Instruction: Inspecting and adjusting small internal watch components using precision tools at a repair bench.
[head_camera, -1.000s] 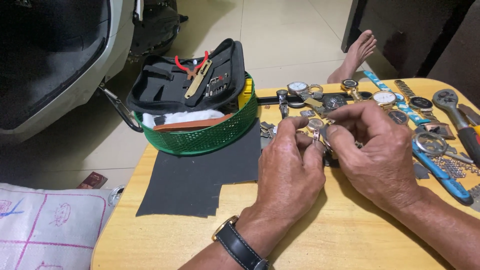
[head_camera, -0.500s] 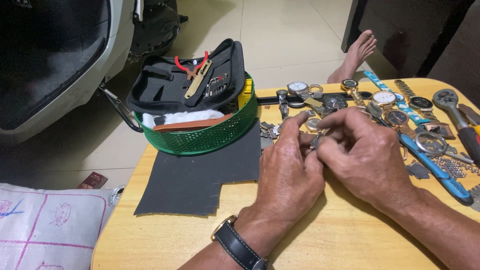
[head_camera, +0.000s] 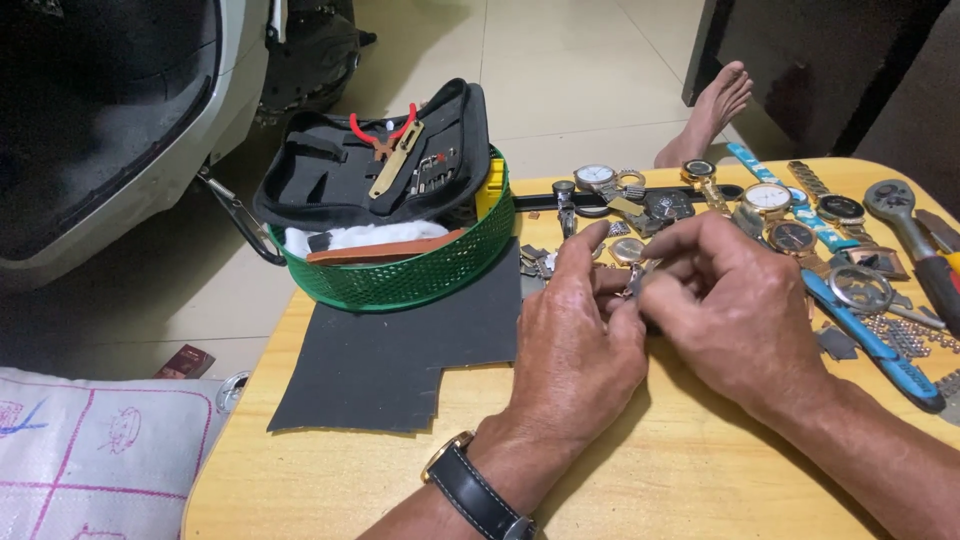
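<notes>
Head view: your left hand and right hand meet over the middle of the wooden table, fingertips pinched together on a small watch part. Both hands grip it; its exact shape is too hidden to tell. The left index finger points up and away from the pinch. You wear a dark-strapped wristwatch on the left wrist.

Just beyond your fingers lies a gold-rimmed watch case, and past it a spread of watches and loose metal links along the table's far edge. A blue-handled tool lies beside your right hand, touching the table, with a ratchet wrench further right.

To the left of your hands, a black mat lies flat on the table. A green mesh basket sits on its far edge, holding an open black tool case with red-handled pliers. A bare foot rests on the tiled floor beyond the table.
</notes>
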